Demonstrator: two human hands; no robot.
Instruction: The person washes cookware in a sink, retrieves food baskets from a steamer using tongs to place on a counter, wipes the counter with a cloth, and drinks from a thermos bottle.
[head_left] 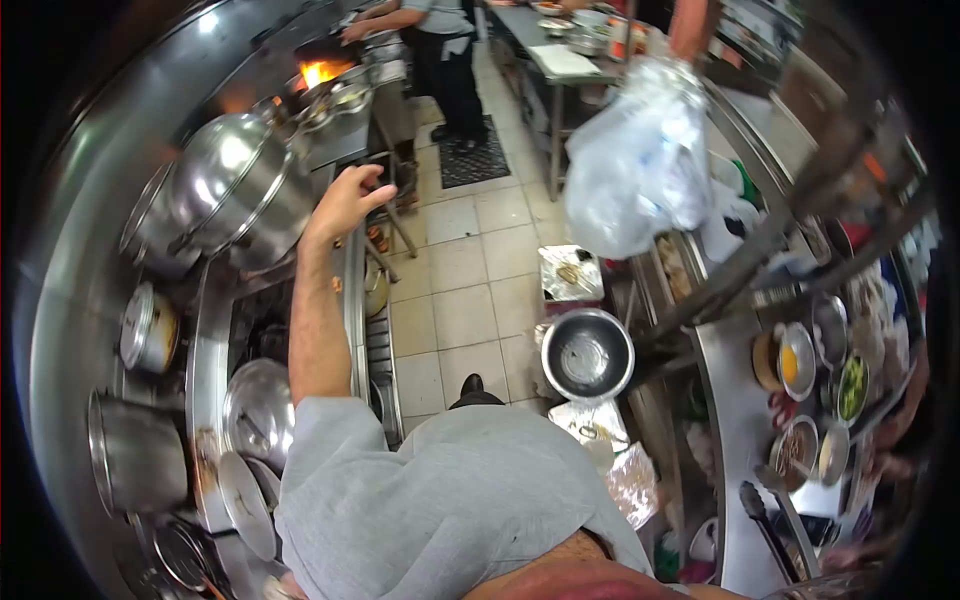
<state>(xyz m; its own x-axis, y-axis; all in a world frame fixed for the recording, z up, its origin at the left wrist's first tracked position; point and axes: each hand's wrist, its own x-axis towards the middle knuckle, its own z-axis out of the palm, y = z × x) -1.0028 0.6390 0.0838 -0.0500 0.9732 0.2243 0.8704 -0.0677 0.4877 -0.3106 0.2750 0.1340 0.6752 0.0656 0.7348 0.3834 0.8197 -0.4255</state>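
My left arm reaches forward past the cooking line. At its end my left hand (348, 203) is in the air with fingers loosely bent and apart, and nothing shows in it. Nearest to it on the left is a large shiny domed steel pot (240, 185). Beyond the hand stands a metal worktop (338, 138) beside the burners. My right hand does not show. Ahead on the right hangs a clear plastic bag (640, 160) with pale contents; a blurred reddish-brown thing is above it.
A co-worker (445, 70) stands beside a flaming burner (322, 72). A steel bowl (587, 355) and foil-covered items (572, 275) stand right of the tiled aisle (465, 300). Tongs (768, 528) and food bowls (797, 362) line the right counter. A stockpot (138, 452) stands left.
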